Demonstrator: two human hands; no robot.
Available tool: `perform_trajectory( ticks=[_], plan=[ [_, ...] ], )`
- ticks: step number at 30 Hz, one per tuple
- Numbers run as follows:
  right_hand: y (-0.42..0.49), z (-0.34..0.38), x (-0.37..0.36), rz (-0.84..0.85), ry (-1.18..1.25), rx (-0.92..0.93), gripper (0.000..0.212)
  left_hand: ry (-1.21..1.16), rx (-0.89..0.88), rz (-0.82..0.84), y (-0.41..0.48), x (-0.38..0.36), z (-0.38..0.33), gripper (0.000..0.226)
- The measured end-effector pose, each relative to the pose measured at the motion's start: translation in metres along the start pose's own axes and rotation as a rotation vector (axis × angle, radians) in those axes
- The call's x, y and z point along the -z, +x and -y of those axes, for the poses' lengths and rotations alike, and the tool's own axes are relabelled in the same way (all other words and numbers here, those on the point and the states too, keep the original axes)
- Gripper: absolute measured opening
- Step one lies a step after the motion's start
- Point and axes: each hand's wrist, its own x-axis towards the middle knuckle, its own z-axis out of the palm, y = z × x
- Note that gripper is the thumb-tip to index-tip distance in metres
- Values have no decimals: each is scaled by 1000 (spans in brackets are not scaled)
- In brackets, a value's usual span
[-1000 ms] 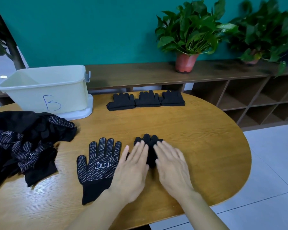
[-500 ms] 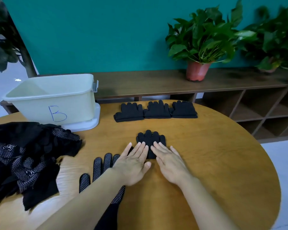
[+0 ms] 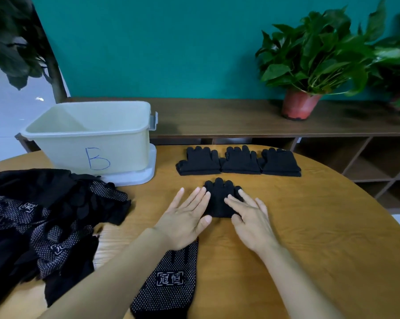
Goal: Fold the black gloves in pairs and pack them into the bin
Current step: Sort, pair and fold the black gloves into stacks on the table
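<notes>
Pressing flat on a folded glove pair [image 3: 219, 199] mid-table with left hand [image 3: 185, 217] and right hand [image 3: 252, 219], fingers straight, lightly spread, gripping nothing. Just beyond it, lined up at the far edge: three folded pairs [image 3: 239, 161], side by side and touching. Off to the far left, the bin [image 3: 90, 143] marked B, sitting on a white lid [image 3: 136, 177]. At near left, a loose glove pile [image 3: 44, 215]. Under the left wrist, lying flat, one dotted glove [image 3: 171, 282].
</notes>
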Motion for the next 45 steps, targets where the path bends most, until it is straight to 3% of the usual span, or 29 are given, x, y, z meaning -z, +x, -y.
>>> perform_trajectory(
  ticks=[5,12,17,22,29,33,37,41,45],
  plan=[
    [-26,43,10,-135,49,25,42,-85,74,-146,-56,16,26,78],
    [-46,123,-22,-107,32,146,32,-67,132,-278,-168,13,44,90],
    [-49,177,-48,-109,39,279,21,-27,183,-411,-240,-2,72,64],
    [-41,219,-71,-121,35,378,14,-1,297,-511,-286,-6,113,57],
    [-39,245,-112,-3,-192,756,11,39,404,-504,-308,-12,151,64],
    [-39,249,-121,38,-226,736,21,62,365,-530,-304,-16,153,63],
    [-40,248,-124,80,-251,735,33,98,334,-562,-301,-20,153,46],
    [-46,243,-126,87,-209,768,16,118,312,-580,-298,-25,153,43],
    [-41,243,-131,85,-269,793,13,106,291,-577,-292,-26,151,41]
  ],
)
